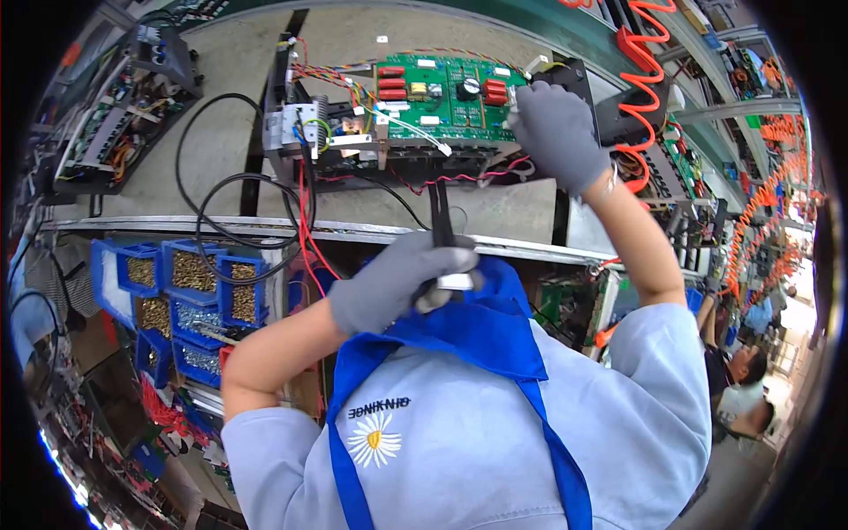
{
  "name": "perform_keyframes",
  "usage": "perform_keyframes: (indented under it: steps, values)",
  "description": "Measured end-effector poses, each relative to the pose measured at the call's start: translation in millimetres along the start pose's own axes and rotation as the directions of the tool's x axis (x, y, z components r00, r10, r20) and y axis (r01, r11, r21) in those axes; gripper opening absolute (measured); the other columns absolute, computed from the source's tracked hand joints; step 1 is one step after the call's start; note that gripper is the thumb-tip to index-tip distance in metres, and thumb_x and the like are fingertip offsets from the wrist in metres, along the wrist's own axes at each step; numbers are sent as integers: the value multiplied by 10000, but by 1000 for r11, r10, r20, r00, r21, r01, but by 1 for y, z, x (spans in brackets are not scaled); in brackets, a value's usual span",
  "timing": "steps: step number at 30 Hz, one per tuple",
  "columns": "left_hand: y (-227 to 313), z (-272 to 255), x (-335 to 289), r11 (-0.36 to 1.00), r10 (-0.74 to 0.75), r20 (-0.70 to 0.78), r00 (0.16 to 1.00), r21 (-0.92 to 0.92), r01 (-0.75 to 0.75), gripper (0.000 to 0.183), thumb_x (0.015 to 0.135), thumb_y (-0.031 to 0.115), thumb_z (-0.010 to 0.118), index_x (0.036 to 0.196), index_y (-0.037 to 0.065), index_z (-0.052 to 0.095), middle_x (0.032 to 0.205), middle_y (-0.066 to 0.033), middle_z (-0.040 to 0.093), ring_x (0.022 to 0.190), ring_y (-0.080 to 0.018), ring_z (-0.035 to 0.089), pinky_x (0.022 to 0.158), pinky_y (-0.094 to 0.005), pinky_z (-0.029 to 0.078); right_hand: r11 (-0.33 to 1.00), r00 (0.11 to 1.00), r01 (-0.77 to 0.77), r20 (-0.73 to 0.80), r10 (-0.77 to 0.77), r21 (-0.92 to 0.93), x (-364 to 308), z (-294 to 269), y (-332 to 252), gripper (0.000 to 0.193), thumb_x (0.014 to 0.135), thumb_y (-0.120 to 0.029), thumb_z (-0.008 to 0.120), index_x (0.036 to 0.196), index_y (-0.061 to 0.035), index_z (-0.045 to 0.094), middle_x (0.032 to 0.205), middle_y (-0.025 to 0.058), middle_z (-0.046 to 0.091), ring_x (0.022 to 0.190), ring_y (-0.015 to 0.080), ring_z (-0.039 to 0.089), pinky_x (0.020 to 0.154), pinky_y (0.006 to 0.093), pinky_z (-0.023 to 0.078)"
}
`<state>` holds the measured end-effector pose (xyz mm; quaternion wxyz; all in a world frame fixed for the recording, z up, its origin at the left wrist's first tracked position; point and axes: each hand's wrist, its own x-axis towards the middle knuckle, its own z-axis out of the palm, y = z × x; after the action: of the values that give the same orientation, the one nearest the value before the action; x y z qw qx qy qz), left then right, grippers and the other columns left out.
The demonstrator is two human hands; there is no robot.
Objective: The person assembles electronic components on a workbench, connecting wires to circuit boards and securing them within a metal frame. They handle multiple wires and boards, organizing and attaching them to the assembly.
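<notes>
My left hand [406,278], in a grey glove, is closed around a dark, narrow two-pronged tool [440,212]. Its prongs point up toward the bench, and a pale shiny piece shows by my fingers; its exact kind is unclear. In a matching glove, my right hand [556,132] bends its fingers down at the right end of a green circuit board [450,110]. Whatever lies under those fingertips is hidden. The board carries red components [392,84] and a round black part, and sits on an open metal chassis. A white connector on loose wires [444,149] hangs over its front edge.
Black cable [199,194] loops over the bench edge on the left, with red wires beside it. Blue bins [190,274] of brass and silver fasteners stand below. Another open unit [124,115] sits far left. A coiled orange hose [649,79] hangs at right; people [746,389] are beyond.
</notes>
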<state>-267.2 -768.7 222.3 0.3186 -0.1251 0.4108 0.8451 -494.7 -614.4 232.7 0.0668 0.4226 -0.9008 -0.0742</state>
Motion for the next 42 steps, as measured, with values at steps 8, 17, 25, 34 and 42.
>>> perform_keyframes:
  steps: [8, 17, 25, 34, 42]
  values:
    - [30, 4, -34, -107, 665, 18, 747, 992, 71, 319, 857, 295, 655, 1065, 57, 608, 711, -155, 645, 525, -241, 628, 455, -348, 463, 501, 854, 508, -331, -402, 701, -55, 13, -106, 516, 757, -170, 697, 1227, -79, 506, 1147, 156, 579, 1130, 358, 543, 1002, 438, 383]
    - [36, 48, 0, -241, 684, 66, 727, 961, 139, 388, 881, 232, 642, 1238, 141, 522, 657, -85, 616, 558, -280, 639, 476, -381, 462, 556, 891, 416, -445, -91, 719, -48, 119, -100, 545, 782, -326, 695, 1232, -78, 513, 1025, 126, 587, 968, 349, 551, 865, 442, 442]
    - [133, -29, 22, 30, 774, -138, 619, 983, 181, 337, 886, 257, 649, 1193, 125, 609, 751, -76, 660, 712, -184, 654, 638, -324, 516, -144, 965, 127, -155, -210, 981, -57, 20, -66, 271, 941, -216, 621, 1127, -21, 654, 976, 69, 693, 941, 164, 644, 853, 312, 504]
    - [123, -131, 43, -290, 693, 114, 711, 948, 131, 303, 848, 216, 637, 1134, 117, 655, 887, -88, 680, 852, -198, 626, 784, -300, 477, -112, 956, 93, -57, 287, 989, -6, 5, -52, 320, 990, -291, 540, 1172, -55, 656, 861, 56, 693, 770, 128, 648, 677, 272, 530]
    - [143, -155, 53, 32, 727, -10, 687, 999, -19, 436, 841, 379, 677, 1154, 75, 658, 908, -121, 704, 855, -237, 682, 745, -357, 521, 920, 900, 205, -435, -43, 334, 69, 19, -63, 426, 789, -461, 686, 1126, -200, 677, 1134, 93, 621, 1076, 310, 583, 866, 448, 461]
